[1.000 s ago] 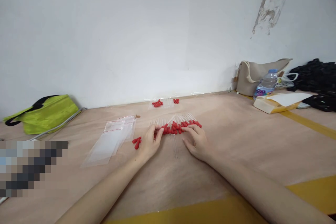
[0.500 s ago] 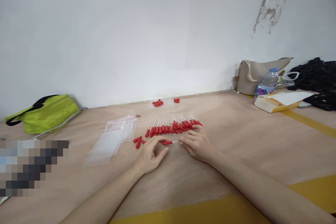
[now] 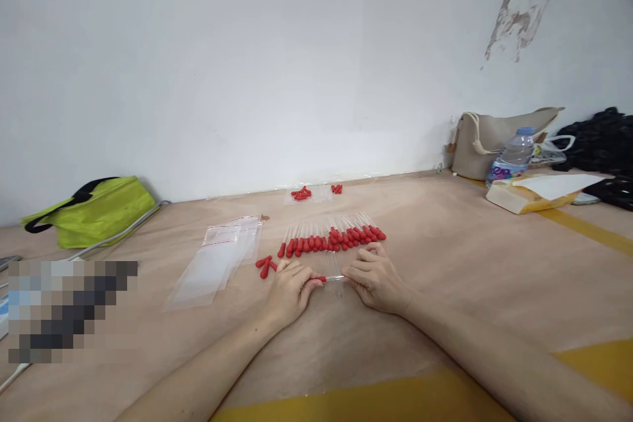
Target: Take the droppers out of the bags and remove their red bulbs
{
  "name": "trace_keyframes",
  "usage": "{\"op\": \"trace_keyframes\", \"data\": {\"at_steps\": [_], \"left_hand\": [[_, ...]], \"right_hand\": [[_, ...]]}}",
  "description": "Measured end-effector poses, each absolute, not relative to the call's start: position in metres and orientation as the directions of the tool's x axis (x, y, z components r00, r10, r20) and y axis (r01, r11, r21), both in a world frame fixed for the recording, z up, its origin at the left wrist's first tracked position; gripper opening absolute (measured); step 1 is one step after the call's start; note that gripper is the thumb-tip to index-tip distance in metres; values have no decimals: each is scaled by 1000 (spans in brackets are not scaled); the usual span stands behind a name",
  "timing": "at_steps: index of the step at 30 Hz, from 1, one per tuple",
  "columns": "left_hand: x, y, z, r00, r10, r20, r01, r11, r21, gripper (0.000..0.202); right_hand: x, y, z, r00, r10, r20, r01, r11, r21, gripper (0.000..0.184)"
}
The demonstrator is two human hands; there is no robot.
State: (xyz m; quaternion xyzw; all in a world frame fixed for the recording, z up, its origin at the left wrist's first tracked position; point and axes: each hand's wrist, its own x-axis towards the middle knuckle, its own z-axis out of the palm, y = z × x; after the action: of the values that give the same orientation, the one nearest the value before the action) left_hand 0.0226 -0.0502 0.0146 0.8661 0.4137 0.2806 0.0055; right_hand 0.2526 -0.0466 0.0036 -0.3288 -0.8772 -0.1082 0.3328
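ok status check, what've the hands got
left hand pinches red bulb end of one dropper. right hand on its glass end. row of droppers lies just beyond, nothing in the way.

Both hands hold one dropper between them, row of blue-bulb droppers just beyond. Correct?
Not quite. Head view: left hand and right hand hold one dropper, but the row of droppers just beyond them has red bulbs, not blue.

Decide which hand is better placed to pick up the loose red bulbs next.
Left hand, probably: the loose red bulbs lie right beside it; the right hand is farther, past the dropper.
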Motion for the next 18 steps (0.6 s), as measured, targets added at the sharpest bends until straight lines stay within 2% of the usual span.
{"op": "trace_keyframes", "data": {"at_steps": [4, 8, 11, 13, 18], "left_hand": [[4, -48, 15, 341, 773, 534, 771, -556, 312, 24], [-5, -45, 18, 326, 753, 572, 666, -612, 426, 21], [-17, -37, 27, 160, 784, 600, 720, -508, 472, 25], [-30, -30, 35, 64, 821, 568, 782, -395, 482, 27], [-59, -19, 47, 13, 902, 433, 835, -247, 491, 24]], "right_hand": [[266, -42, 1, -414, 602, 683, 735, 664, -140, 24], [265, -40, -3, -377, 628, 681, 745, 642, -179, 20], [261, -40, -5, -314, 647, 695, 749, 618, -237, 22], [260, -40, -5, -292, 660, 692, 752, 605, -260, 23], [257, -38, -4, -305, 672, 675, 772, 589, -239, 22]]}}
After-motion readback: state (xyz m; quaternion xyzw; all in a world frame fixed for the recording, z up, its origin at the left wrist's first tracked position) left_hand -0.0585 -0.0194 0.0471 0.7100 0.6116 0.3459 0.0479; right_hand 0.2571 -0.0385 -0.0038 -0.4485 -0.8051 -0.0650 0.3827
